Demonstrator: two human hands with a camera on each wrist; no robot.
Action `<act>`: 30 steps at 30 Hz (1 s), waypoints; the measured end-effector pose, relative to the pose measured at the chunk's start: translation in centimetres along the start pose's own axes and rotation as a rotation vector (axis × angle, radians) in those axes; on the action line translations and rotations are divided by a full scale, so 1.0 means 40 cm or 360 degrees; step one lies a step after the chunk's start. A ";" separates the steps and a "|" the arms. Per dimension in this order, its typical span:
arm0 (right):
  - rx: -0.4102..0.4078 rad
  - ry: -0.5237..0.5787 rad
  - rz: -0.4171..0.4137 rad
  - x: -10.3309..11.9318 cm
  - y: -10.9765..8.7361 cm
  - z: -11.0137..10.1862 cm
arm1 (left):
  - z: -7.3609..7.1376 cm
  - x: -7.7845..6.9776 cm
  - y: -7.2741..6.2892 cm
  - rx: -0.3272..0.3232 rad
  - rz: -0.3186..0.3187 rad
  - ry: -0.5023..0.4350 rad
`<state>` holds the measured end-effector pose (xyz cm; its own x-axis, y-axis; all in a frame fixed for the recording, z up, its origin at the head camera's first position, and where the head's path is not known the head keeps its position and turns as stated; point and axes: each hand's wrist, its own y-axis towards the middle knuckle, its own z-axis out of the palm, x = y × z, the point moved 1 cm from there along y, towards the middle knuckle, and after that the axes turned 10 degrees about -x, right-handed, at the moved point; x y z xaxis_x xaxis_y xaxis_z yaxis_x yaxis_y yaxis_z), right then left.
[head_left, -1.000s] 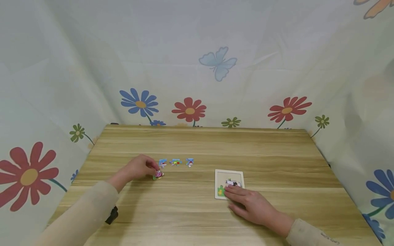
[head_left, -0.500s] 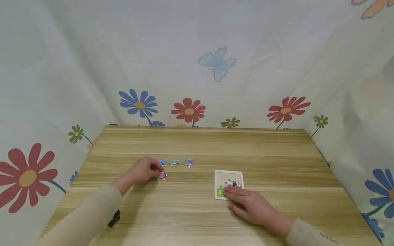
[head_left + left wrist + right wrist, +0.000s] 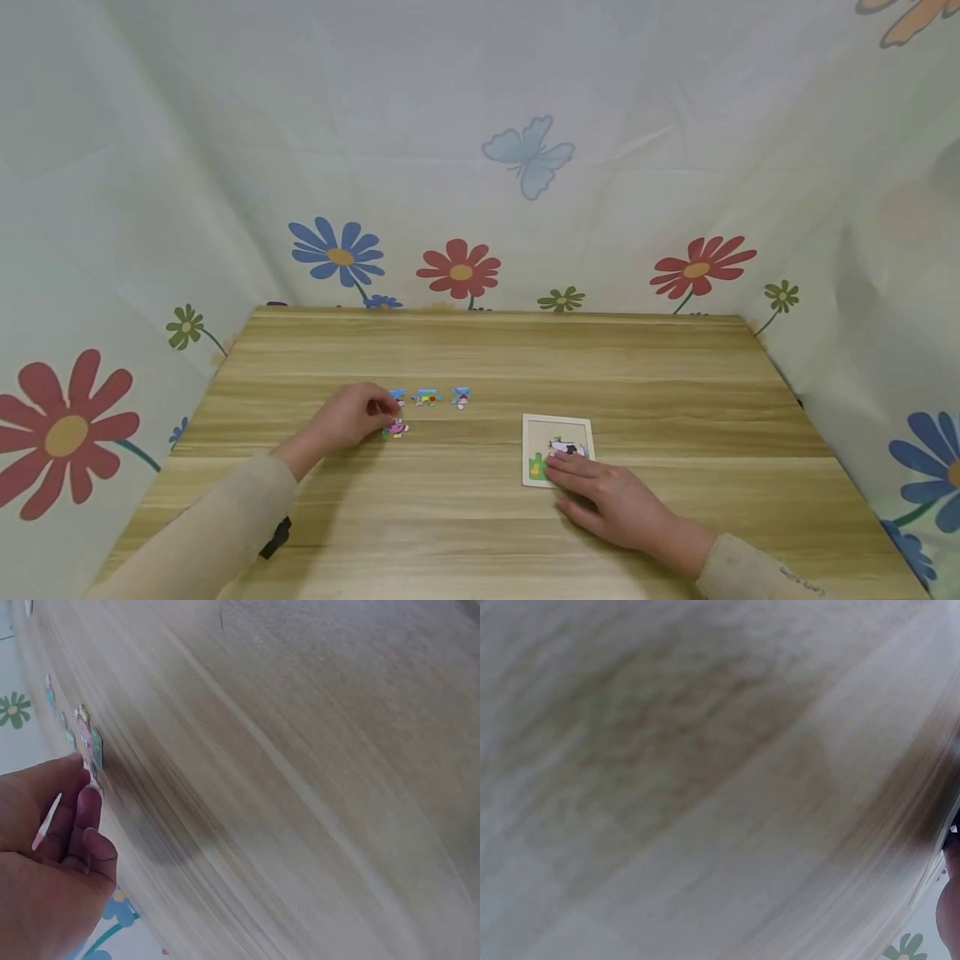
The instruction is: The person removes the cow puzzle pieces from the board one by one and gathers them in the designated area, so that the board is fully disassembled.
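Note:
My left hand (image 3: 351, 414) is at the left of the table, thumb and fingertips pinching the edge of a pink and green jigsaw piece (image 3: 395, 428). The left wrist view shows that piece (image 3: 88, 735) tilted up beyond the fingertips of the left hand (image 3: 56, 832). Three blue jigsaw pieces lie in a row just behind: one (image 3: 397, 396) partly covered by the fingers, a middle one (image 3: 427, 397) and a right one (image 3: 461, 397). My right hand (image 3: 615, 502) rests with extended fingers on a white-framed puzzle board (image 3: 536, 429). A black-and-white piece (image 3: 562, 447) and a green piece (image 3: 536, 469) sit inside its frame.
The wooden table (image 3: 450, 517) reaches back to a flower-printed cloth (image 3: 420, 125) that hangs behind it and at both sides. A black strap (image 3: 276, 538) shows beneath the left sleeve (image 3: 217, 517).
My left hand has shifted slightly right with the pink and green jigsaw piece, bringing it close in front of the row and covering part of the leftmost blue piece. The right hand stays put.

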<state>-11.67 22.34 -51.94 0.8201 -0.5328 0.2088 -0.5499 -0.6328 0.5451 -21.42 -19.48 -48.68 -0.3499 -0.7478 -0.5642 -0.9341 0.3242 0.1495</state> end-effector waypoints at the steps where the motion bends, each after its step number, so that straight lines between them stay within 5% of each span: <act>1: 0.0005 0.0000 0.0005 0.001 0.000 -0.001 | 0.000 0.003 -0.001 -0.0010 0.0010 0.0001; 30: 0.0034 0.0003 0.0024 0.005 0.004 -0.005 | 0.000 0.016 -0.031 -0.0051 0.0011 0.0005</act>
<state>-11.55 22.24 -51.66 0.8119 -0.5412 0.2187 -0.5655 -0.6365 0.5245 -20.47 -20.35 -49.23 -0.3562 -0.7474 -0.5608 -0.9335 0.3106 0.1790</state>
